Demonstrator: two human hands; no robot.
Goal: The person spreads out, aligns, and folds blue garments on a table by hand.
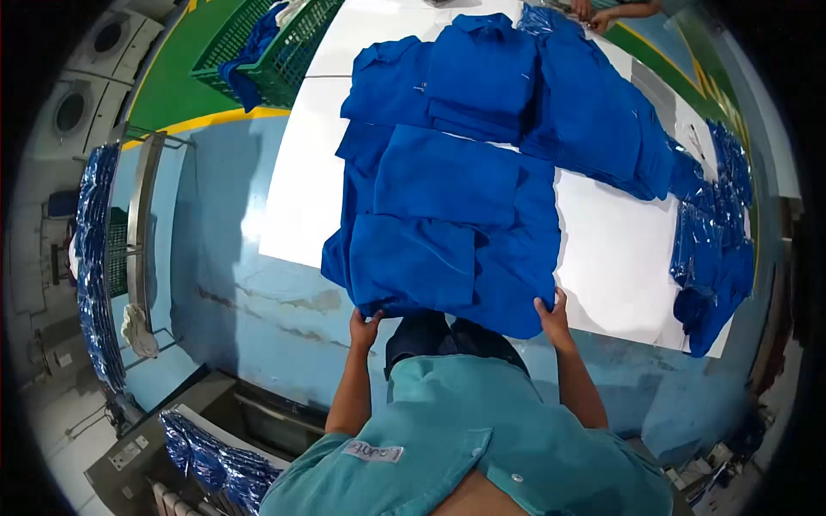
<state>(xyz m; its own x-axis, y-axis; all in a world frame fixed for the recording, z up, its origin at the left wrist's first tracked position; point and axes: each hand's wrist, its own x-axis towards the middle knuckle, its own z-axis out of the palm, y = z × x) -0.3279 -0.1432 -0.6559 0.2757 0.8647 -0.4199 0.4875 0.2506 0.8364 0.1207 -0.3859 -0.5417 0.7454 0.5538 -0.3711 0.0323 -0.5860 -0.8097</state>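
A blue shirt (514, 271) is spread out on the white table, with parts of it folded inward over the middle. Its near edge reaches the table's front edge by my body. At the near left corner of the cloth, my left hand (366, 327) is closed on the fabric, thumb on top. On the opposite near corner my right hand (553, 316) pinches the side edge between thumb and fingers. Beyond the shirt lie folded blue shirts (482, 73) with collars. A taller stack of folded shirts (594, 112) stands to their right.
Plastic-wrapped blue garments (710, 241) lie along the right end of the white table (297, 198). A green crate (267, 60) holding cloth is at the back left. Another person's hands (594, 15) are at the far edge. A metal rack (142, 224) stands on the left.
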